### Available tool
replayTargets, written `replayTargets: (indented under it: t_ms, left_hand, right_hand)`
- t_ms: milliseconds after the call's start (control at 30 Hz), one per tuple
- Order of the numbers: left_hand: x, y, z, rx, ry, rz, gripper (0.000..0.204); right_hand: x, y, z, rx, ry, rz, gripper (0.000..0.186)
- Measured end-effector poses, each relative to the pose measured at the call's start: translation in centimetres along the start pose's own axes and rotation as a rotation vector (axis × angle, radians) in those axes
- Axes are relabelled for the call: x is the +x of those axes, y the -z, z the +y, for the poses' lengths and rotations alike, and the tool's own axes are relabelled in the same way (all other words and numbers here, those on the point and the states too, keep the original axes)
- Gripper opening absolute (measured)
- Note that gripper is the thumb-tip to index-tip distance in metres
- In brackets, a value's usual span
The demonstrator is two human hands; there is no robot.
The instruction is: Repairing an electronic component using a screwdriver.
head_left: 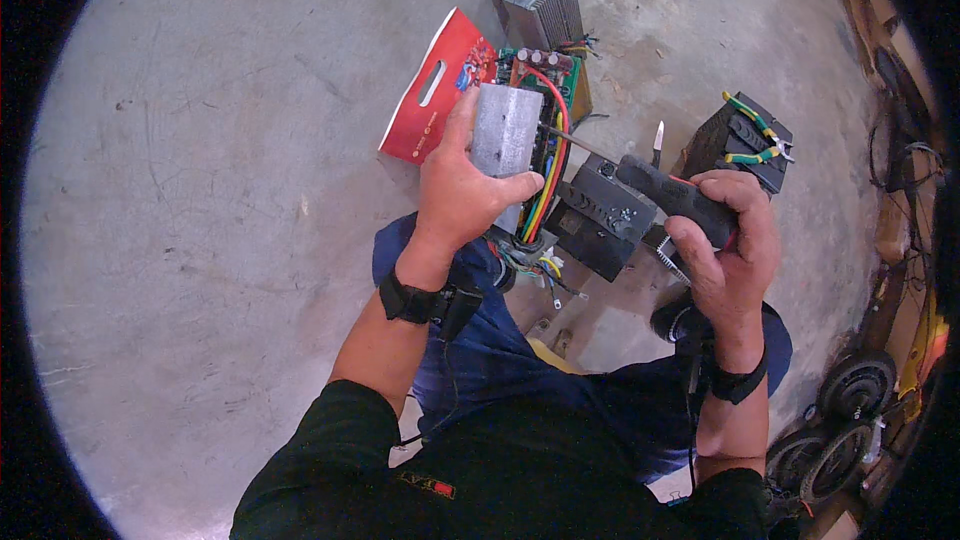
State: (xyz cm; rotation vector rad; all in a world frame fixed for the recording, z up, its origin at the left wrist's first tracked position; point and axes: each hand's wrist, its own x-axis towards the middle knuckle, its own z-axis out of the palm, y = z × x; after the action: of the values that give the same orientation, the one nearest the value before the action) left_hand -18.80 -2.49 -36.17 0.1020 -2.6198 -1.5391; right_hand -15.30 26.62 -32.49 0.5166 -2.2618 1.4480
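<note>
My left hand (458,185) is wrapped round a silver metal block (505,130), fingers along its left edge and thumb across its lower right. A green circuit board (562,75) with round capacitors is joined to the block. Thick red, yellow, green and black wires (546,190) run down its right side. In my right hand (738,250) is a screwdriver (665,190) with a thick black handle. Its thin shaft points left, and the tip reaches the board's right edge beside the wires; exact contact is hidden. Loose wire ends (555,285) hang below the block.
A black box (600,215) with small screws on top stands under the screwdriver. Pliers (765,135) with green-yellow handles lie on another black box (720,145). Behind are a red carton (415,125) and a finned metal case (545,15). Wheels (855,385) lie far right.
</note>
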Motion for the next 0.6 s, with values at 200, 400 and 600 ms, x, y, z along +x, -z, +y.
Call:
replayTargets:
  t_ms: [200,400,600]
  left_hand:
    - [0.01,0.04,-0.12,0.02,-0.029,0.006,0.109]
    - [-0.13,0.15,0.26,0.071,-0.027,-0.037,0.11]
    - [-0.09,0.01,0.11,0.032,-0.024,-0.035,0.111]
  right_hand:
    - [0.17,0.25,-0.53,-0.065,-0.076,-0.115,0.035]
    - [0.22,0.33,-0.61,-0.094,0.015,-0.115,0.037]
    - [0.37,0.18,-0.57,-0.073,0.113,-0.081,0.042]
